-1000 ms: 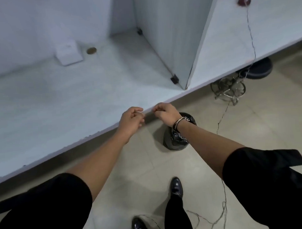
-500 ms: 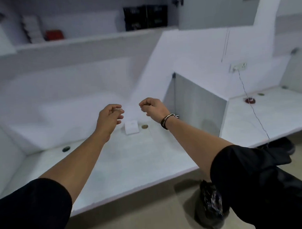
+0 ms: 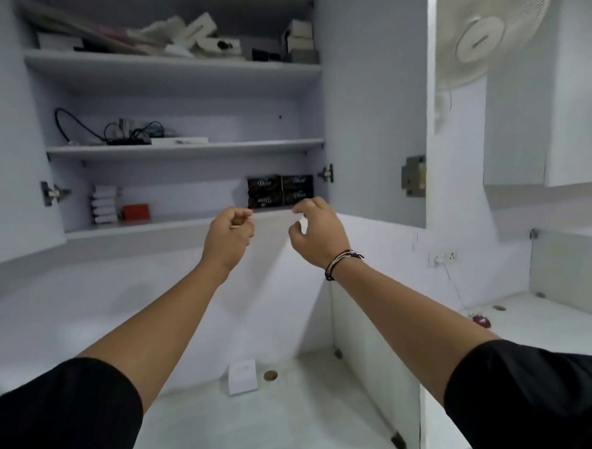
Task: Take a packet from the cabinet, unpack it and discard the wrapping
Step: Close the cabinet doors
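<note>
On the cabinet's bottom shelf (image 3: 173, 222), right end, the dark packets (image 3: 280, 191) sit stacked, within reach. I see my right hand (image 3: 316, 232) loosely spread below them, ready to grab; left hand (image 3: 229, 235) is clenched, its contents unclear.

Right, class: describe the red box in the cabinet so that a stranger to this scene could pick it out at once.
Start at the open wall cabinet and go to its lowest shelf. On the left stands a stack of white boxes; the red box sits just to the right of it. It is the only red thing there, while the packets at the far right are dark.
</note>
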`<state>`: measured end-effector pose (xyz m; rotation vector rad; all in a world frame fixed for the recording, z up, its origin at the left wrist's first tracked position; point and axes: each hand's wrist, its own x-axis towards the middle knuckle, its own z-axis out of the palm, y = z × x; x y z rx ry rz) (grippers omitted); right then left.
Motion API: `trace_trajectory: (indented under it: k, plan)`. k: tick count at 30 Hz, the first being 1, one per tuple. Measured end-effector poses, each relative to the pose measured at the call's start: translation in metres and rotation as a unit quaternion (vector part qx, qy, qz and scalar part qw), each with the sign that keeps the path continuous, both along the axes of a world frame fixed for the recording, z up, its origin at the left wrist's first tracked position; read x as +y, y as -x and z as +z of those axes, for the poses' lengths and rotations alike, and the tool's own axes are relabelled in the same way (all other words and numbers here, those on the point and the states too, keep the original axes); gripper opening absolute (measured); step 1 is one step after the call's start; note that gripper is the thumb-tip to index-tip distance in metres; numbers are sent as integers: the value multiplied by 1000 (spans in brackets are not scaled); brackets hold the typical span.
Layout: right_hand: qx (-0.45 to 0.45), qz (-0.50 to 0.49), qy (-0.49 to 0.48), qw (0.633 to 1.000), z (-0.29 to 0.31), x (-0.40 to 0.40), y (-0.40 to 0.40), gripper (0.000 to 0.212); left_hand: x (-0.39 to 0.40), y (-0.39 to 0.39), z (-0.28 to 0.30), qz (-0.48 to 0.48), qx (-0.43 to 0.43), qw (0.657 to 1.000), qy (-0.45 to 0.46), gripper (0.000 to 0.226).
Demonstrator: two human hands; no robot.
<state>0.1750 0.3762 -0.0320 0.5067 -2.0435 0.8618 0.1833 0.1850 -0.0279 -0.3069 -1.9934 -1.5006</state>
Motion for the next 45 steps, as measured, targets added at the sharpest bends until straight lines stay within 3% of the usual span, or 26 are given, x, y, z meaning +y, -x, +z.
trace_trajectory:
  k: [5,10,12,16,20,24,26,30,38,45]
  plan:
    - [196,-189,-37,961,42,80,1,41,78,18,40,-34,43,998,25,14]
    - [202,-327,15,923,69,155,7,74,154,35,66,-42,89,994,45,21]
    - [154,-306,71,937,70,178,18,81,177,38,71,-37,104,992,56,21]
    - [45,-133,145,979,48,192,40,81,202,42,73,-19,127,989,77,21]
    - [119,-96,136,979,29,174,43,68,200,41,71,6,177,977,116,34]
    - [185,25,61,980,17,145,55,58,177,38,72,14,227,965,130,58]
    - [157,100,35,982,11,125,73,57,155,40,77,29,250,958,137,65]
    - [73,134,-40,987,8,64,116,76,97,52,83,109,268,929,231,76]
    - [-7,39,-86,995,17,-57,188,107,-40,132,73,278,170,868,375,64]
    - [-16,-80,-91,993,10,-128,255,107,-122,214,61,270,98,870,400,67]
